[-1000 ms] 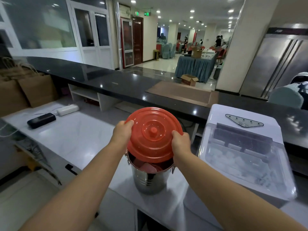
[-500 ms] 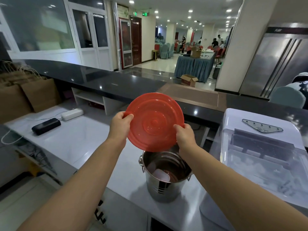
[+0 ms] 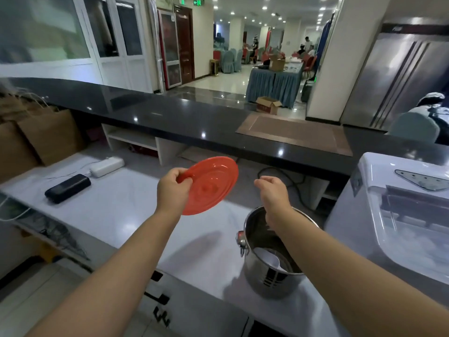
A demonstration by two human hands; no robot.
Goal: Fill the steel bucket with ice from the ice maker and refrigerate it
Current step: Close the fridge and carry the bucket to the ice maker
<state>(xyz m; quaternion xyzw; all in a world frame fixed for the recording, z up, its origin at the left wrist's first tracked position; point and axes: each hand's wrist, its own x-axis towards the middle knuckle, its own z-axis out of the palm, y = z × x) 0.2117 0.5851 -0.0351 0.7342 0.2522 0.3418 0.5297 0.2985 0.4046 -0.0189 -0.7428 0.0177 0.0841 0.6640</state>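
Note:
The steel bucket (image 3: 264, 278) stands uncovered on the white counter (image 3: 126, 205), with a white scoop lying inside it. My left hand (image 3: 172, 190) grips the rim of the red plastic lid (image 3: 213, 183), tilted in the air to the left of the bucket. Above the bucket's far rim hovers my right hand (image 3: 272, 190), loosely curled and holding nothing. The white ice maker (image 3: 398, 215) sits to the right of the bucket, ice visible under its clear lid. A steel refrigerator (image 3: 398, 79) stands at the far right.
A black power bank (image 3: 68, 188) and a white adapter (image 3: 107, 164) lie on the counter's left part. Brown paper bags (image 3: 48, 135) stand at the far left. A raised black bar top (image 3: 194, 122) runs behind the counter. A black cable (image 3: 286, 178) trails behind the bucket.
The red lid came off the bucket and moved left. My right hand let go of it, leaving it in my left hand alone. The view shifted left.

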